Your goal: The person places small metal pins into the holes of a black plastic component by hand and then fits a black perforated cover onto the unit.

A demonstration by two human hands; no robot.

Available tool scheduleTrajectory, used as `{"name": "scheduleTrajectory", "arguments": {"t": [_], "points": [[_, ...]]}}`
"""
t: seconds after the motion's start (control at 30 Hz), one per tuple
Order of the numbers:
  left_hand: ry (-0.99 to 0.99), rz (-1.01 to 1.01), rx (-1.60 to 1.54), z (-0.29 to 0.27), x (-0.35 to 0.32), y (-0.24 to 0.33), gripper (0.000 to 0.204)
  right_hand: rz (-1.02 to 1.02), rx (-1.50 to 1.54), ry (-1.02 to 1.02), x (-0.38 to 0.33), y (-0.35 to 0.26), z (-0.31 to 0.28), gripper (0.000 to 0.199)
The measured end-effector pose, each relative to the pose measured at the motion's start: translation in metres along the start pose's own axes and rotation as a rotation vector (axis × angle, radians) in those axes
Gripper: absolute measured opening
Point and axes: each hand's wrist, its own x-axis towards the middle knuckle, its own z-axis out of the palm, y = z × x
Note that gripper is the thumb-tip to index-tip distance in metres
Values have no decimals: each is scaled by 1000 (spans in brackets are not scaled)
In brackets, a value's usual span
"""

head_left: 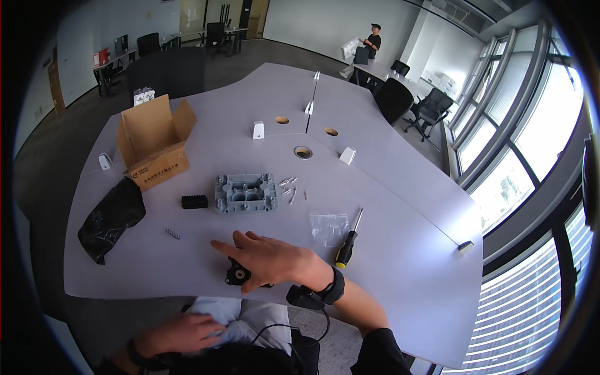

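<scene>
Near the table's front edge my right hand spreads over a black part with a round hole. The fingers reach past its far side and the thumb lies near its front; the palm hides much of the part, so contact is unclear. My left hand rests over my lap below the table edge, fingers stretched out, nothing in it. Beyond the right hand sits a grey block-shaped housing with two round bores. To its left is a black ribbed block, and closer a small coiled metal piece.
Several small metal pins lie right of the housing. Farther right are a clear plastic bag and a black-yellow screwdriver. An open cardboard box and a black plastic bag stand left. A person is far behind.
</scene>
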Motion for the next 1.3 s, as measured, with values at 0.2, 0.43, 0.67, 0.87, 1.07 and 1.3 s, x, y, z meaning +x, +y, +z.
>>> {"name": "scheduleTrajectory", "arguments": {"t": [0.2, 0.43, 0.67, 0.87, 1.07, 1.3], "points": [[585, -245, -220, -49, 47, 11, 25, -45, 24, 64, 2, 11, 2, 112], [653, -250, -185, -55, 75, 0, 85, -33, 48, 126, 6, 11, 10, 115], [575, -141, -419, -35, 104, -33, 108, 32, 119, 124, 5, 20, 11, 115], [569, -182, -599, -30, 118, -46, 119, 15, 178, 132, 8, 31, 3, 113], [607, -95, -562, -18, 115, -64, 122, -44, 104, 245, 15, 27, 13, 117], [595, -71, -597, -14, 112, -67, 119, -26, 211, 179, 9, 38, -4, 100]]}}
